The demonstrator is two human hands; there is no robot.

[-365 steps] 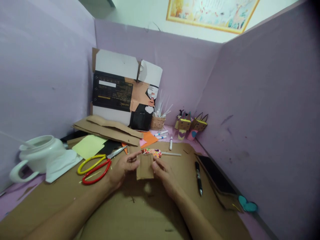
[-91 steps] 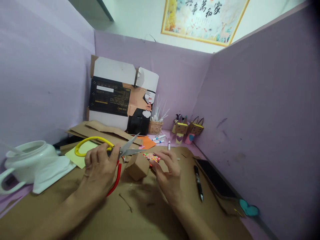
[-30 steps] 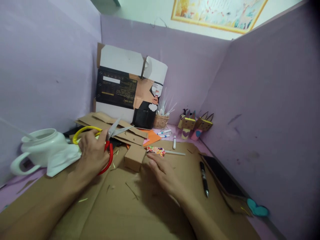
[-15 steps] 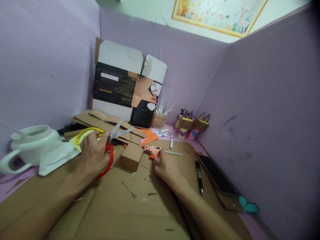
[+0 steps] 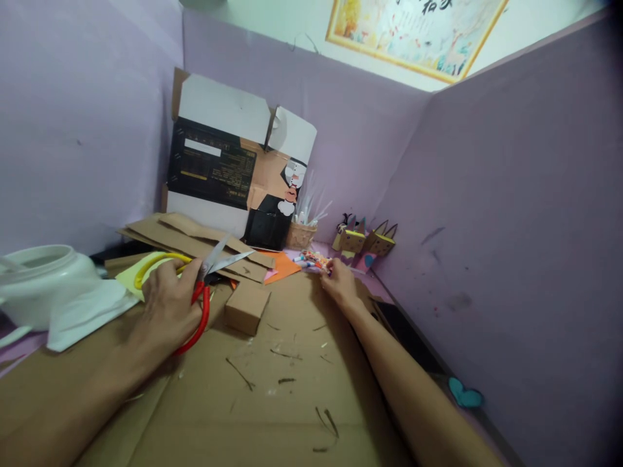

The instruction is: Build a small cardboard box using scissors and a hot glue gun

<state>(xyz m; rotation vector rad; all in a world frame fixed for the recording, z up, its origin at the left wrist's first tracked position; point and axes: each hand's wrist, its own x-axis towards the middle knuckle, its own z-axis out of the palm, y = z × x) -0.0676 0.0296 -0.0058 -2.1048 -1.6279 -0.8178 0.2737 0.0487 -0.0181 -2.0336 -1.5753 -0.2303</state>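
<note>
My left hand [image 5: 168, 305] is closed around red and yellow scissors [image 5: 195, 285], blades parted and pointing right and away. A small folded cardboard box [image 5: 247, 306] lies on the brown cardboard sheet [image 5: 272, 402] just right of the scissors. My right hand [image 5: 339, 283] is stretched far forward near the back of the desk, fingers closed on a small colourful patterned piece [image 5: 315, 259] beside loose markers [image 5: 300, 259].
A white jug [image 5: 39, 279] with white paper sits at the left. Cardboard strips, yellow and orange paper lie behind the scissors. A printed carton [image 5: 228, 175] leans on the back wall, beside a basket of sticks and small cardboard figures [image 5: 365, 243]. Purple walls enclose the desk.
My right hand picked up the colourful piece beside the box and carried it forward to the markers at the back. The left hand with the scissors stayed in place.
</note>
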